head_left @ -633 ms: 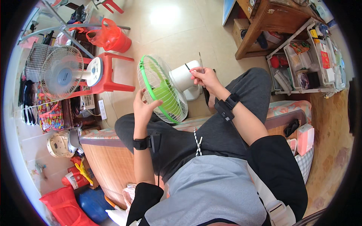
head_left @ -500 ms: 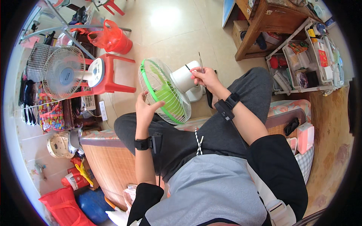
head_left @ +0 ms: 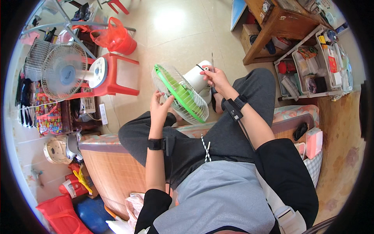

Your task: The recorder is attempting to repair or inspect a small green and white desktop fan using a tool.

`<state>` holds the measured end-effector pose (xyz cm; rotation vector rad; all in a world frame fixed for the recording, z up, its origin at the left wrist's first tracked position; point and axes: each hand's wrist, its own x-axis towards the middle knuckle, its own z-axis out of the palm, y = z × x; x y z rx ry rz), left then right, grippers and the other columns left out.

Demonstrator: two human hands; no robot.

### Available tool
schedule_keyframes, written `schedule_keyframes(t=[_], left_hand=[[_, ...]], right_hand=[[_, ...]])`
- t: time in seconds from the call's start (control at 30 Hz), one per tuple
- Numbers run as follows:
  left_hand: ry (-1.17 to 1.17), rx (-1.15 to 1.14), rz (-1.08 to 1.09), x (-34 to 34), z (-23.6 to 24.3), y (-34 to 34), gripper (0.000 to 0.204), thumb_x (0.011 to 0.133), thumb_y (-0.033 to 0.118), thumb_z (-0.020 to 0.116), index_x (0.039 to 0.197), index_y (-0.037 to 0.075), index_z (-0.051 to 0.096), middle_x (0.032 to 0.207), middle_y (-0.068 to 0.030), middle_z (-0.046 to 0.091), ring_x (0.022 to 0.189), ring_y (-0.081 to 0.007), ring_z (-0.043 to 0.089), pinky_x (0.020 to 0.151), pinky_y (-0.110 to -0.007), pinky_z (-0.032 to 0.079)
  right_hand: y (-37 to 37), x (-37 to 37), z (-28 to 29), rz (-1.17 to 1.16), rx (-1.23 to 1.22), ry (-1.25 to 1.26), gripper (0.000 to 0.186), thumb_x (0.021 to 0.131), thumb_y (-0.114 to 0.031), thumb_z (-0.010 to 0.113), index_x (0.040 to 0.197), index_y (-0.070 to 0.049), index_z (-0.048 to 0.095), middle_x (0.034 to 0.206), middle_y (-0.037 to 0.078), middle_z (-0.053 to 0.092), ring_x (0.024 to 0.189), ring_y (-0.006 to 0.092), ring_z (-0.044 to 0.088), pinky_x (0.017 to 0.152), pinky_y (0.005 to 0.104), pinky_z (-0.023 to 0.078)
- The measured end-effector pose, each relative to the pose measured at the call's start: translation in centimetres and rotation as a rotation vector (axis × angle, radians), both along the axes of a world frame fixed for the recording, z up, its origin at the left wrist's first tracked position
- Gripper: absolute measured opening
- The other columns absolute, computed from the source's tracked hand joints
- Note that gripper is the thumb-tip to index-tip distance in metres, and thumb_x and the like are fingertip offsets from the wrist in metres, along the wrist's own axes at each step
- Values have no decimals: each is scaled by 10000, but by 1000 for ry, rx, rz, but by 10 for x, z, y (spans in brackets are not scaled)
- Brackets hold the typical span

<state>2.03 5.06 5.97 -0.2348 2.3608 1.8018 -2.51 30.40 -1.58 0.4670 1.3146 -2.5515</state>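
Observation:
A white table fan with a green-rimmed wire cage and green blades stands on the floor between my legs, its head tilted. My left hand is by the front of the cage, fingers apart and thumb close to the wires; whether it touches them is hard to tell. My right hand is closed around a slim screwdriver, its metal shaft pointing up, beside the motor housing. A short black piece shows at the housing next to my right fingertips; I cannot tell if they touch it.
A second fan is on a red plastic stool at the left, with a red bucket behind it. On the right are a wooden desk and a white storage rack. I sit on a mat-covered bed.
The fan's cage has shifted to the right and turned more edge-on. My left hand has moved right with it; my right hand has moved slightly right, still holding the screwdriver.

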Motion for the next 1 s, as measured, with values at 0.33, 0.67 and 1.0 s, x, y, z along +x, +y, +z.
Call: schedule_keyframes(t=[0.33, 0.67, 1.0], left_hand=[[-55, 192, -2, -28, -3, 11, 400, 852, 126, 593, 1140, 6, 343, 1391, -198, 260, 1305, -248, 253, 1052, -342, 224], [76, 125, 89, -27, -22, 5, 334, 878, 152, 593, 1082, 17, 365, 1391, -207, 253, 1253, -227, 309, 1018, -315, 268], [101, 211, -7, -16, -33, -9, 296, 856, 61, 589, 1066, 31, 384, 1394, -140, 307, 1144, -173, 397, 935, -298, 373]], right_hand=[[0, 1, -6, -148, 51, 10, 228, 900, -145, 520, 1098, -34, 539, 900, 91, 649, 513, 42, 468, 413, 173, 337], [-36, 24, -110, -579, 141, -583, 280, 947, -300, 409, 934, -81, 583, 721, 14, 508, 490, 108, 365, 469, 264, 331], [-42, 31, -136, -506, 177, -618, 195, 744, -159, 721, 869, -46, 624, 840, 62, 624, 726, 168, 543, 675, 319, 425]])
